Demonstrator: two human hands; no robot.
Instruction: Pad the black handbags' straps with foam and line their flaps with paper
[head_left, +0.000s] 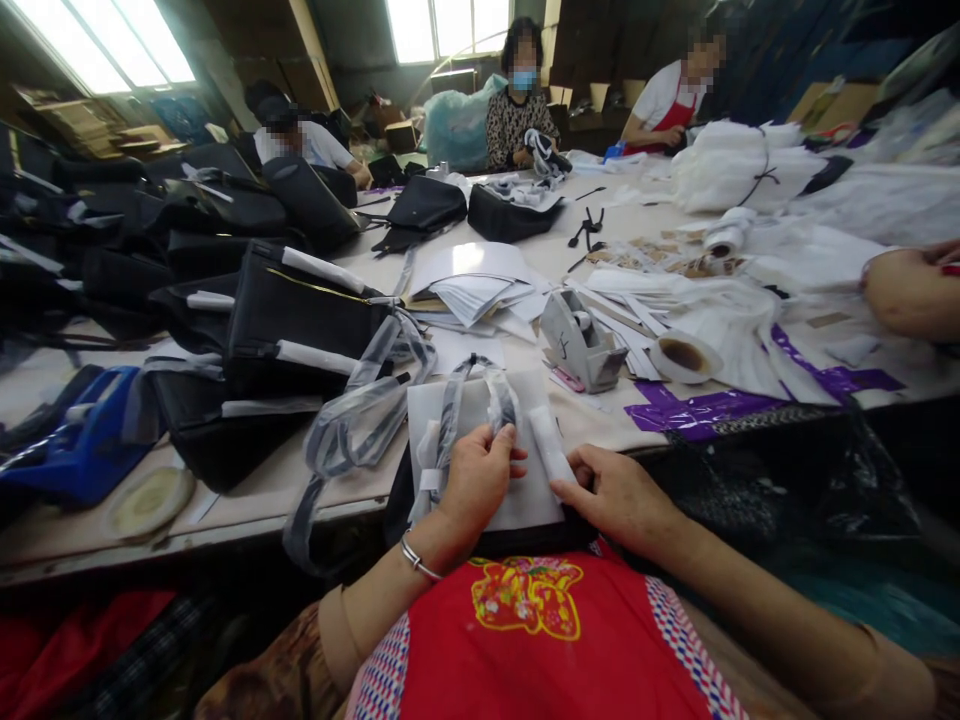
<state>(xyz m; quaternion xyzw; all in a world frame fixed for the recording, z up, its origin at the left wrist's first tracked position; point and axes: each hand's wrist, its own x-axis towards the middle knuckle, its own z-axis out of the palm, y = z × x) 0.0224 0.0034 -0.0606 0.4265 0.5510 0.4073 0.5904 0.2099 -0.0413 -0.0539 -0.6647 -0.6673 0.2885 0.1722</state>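
Note:
A black bag [487, 541] sits at the table edge in front of me, with a translucent white sheet [517, 505] over its facing side. Straps in clear wrapping [450, 410] lie across the sheet. My left hand [480, 475] is closed, thumb against fingers, at the lower end of a wrapped strap [501, 395]. At the sheet's right side, my right hand [619, 495] pinches the lower end of a white wrapped strip [550, 445]. Its fingertips partly hide the strip's edge. Loose wrapped straps [352, 425] hang over the table edge on the left.
Black bags [300, 310] are piled on the left, near a blue tape dispenser [105, 430]. Paper sheets [472, 275], a grey tape dispenser [581, 340], a tape roll [682, 355] and purple tape [697, 410] lie ahead and right. Several people work around the table.

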